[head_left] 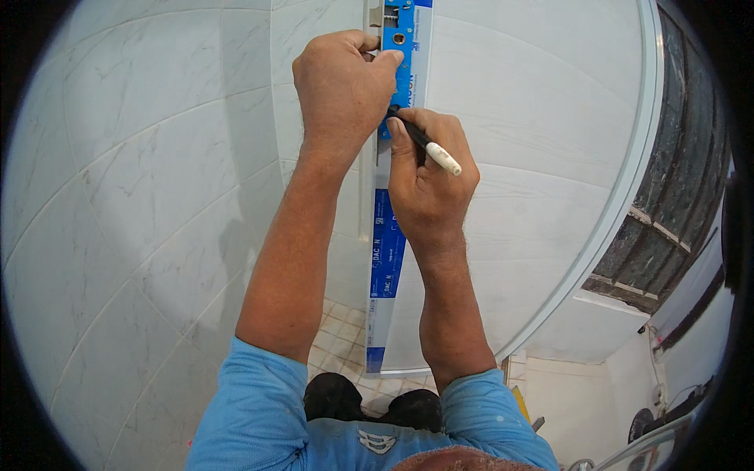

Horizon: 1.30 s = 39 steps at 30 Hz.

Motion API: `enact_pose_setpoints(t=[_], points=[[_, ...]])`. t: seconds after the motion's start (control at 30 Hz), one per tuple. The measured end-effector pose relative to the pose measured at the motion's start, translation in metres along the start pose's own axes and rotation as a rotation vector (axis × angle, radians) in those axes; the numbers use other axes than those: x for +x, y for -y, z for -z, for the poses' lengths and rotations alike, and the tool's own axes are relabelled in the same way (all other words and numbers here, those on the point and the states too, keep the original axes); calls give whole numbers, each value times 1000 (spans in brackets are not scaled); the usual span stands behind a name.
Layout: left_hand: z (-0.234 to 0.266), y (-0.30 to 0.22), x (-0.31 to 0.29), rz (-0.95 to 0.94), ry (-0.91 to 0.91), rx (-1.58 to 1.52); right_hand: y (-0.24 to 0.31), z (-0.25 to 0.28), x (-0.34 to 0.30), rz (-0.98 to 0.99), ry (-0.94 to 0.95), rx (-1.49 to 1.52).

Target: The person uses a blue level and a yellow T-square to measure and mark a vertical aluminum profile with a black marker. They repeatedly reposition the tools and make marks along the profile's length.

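A blue mortise lock case point(404, 78) lies along the edge of a white door point(534, 188). A spring and a square spindle hole show near its upper end. My left hand point(345, 90) is closed on the lock case, fingers at its left side and thumb across its front. In my right hand point(432, 173) is a black marker pen point(416, 135) with a white end, pinched between thumb and fingers. The pen's far end meets the lower part of the case beside my left hand. Its tip is hidden there.
Blue printed protective film point(389, 243) runs down the door edge. Marbled wall tiles point(157, 180) stand close on the left. Small floor tiles point(338, 337) lie around my dark shoes point(334, 396). A dark barred window point(667, 180) is beyond the door on the right.
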State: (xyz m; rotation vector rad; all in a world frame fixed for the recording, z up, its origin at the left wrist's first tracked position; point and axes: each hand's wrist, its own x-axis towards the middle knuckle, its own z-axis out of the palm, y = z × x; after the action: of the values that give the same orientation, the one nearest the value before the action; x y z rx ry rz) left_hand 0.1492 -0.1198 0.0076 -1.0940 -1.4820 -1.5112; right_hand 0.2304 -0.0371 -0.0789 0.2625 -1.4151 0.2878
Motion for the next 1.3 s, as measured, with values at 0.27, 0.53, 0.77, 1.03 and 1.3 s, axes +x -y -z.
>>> enact_pose_setpoints(t=[0.27,0.53,0.77,1.03,1.3], points=[[-5,1,0,-58,-43,-18,1,7,-4,40,73,-132],[-2,1,-1,-33,-31,22,-1,4,-3,25,58,-79],[-4,6,5,-55,-69,-3,3,4,-17,-3,-82,37],[0,-17,2,54,-66,-117,-6,2,-62,-24,-129,102],[8,-27,-2,-15,-27,-98,-9,-21,-58,-48,-231,133]])
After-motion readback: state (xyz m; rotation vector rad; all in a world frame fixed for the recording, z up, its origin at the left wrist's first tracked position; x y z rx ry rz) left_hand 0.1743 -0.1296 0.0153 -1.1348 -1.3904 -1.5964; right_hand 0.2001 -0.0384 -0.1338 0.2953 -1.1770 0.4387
